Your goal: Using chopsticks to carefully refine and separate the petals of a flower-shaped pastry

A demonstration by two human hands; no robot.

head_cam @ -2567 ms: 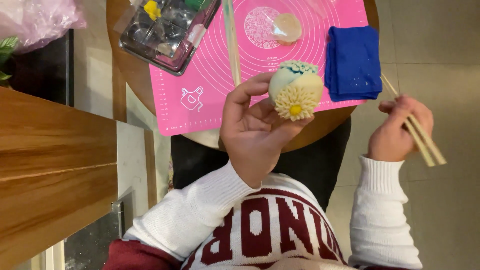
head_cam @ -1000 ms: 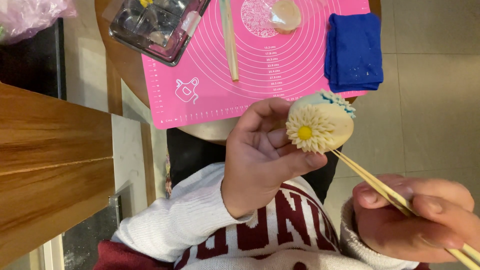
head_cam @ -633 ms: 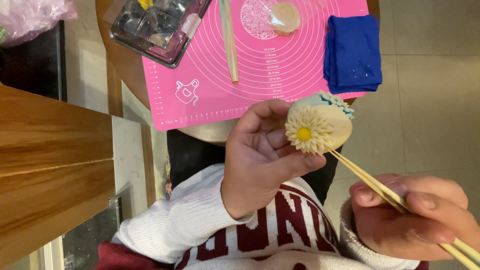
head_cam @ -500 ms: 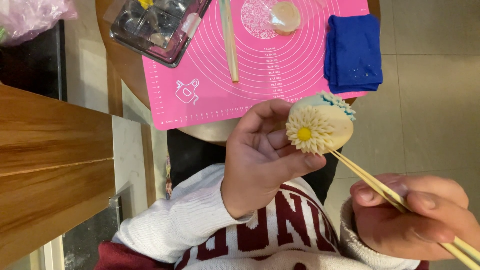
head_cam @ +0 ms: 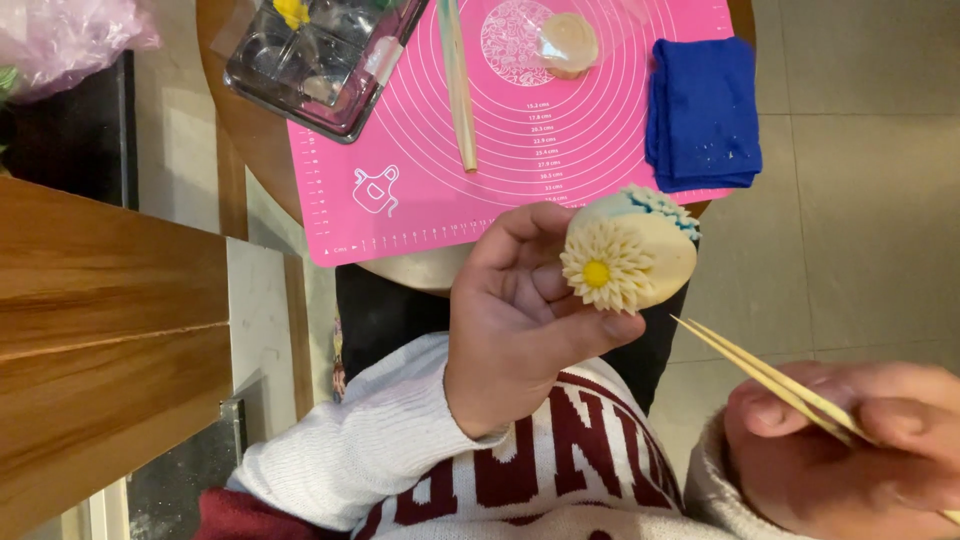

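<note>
My left hand [head_cam: 520, 320] holds up a cream dough ball [head_cam: 640, 262] between fingers and thumb. The ball carries a white many-petalled flower with a yellow centre on its near face and blue petals along its top. My right hand [head_cam: 850, 450], low at the right, grips thin wooden tweezers [head_cam: 760, 375]. Their tips point up-left and hang a short way below and to the right of the ball, not touching it.
A pink silicone mat [head_cam: 480, 150] covers a round wooden table [head_cam: 250, 140]. On the mat lie a wooden stick [head_cam: 457, 85], a small dough disc [head_cam: 568, 42], a folded blue cloth [head_cam: 700, 110] and a clear tray [head_cam: 310, 65] of coloured pieces. A wooden counter [head_cam: 100, 330] stands at left.
The tweezers' tips touched the ball beside the flower a second ago; now they have drawn back down and to the right. My left hand still holds the ball.
</note>
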